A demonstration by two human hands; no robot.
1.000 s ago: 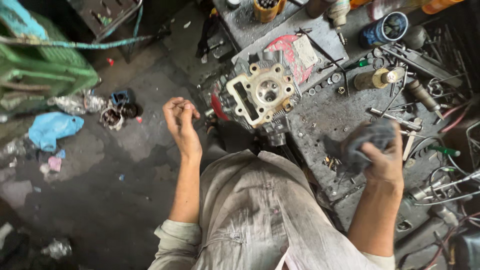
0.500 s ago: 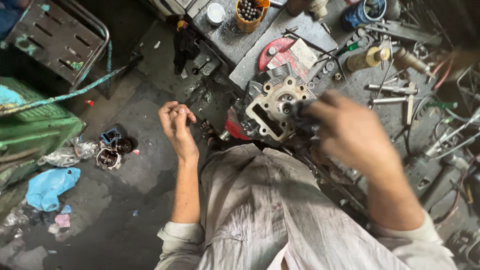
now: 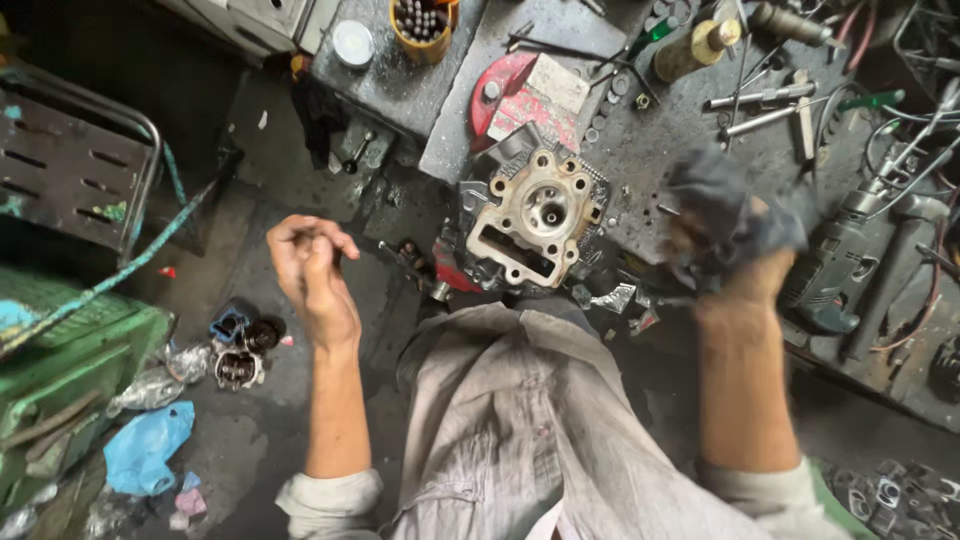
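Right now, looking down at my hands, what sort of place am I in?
Most likely a small engine repair workshop. An engine cylinder head sits at the edge of a grimy metal workbench strewn with hand tools and a power drill, and your right hand grips a dark, greasy rag.

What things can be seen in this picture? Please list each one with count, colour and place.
engine cylinder head: one, grey-tan, bench edge, centre
red cover: one, behind the cylinder head
yellow cup: one, top centre
brass bottle: one, top right
power drill: one, grey, far right
blue bag: one, floor, lower left
dark rag: one, in right hand
left hand: fingers curled, holding nothing visible
right hand: blurred, gripping rag
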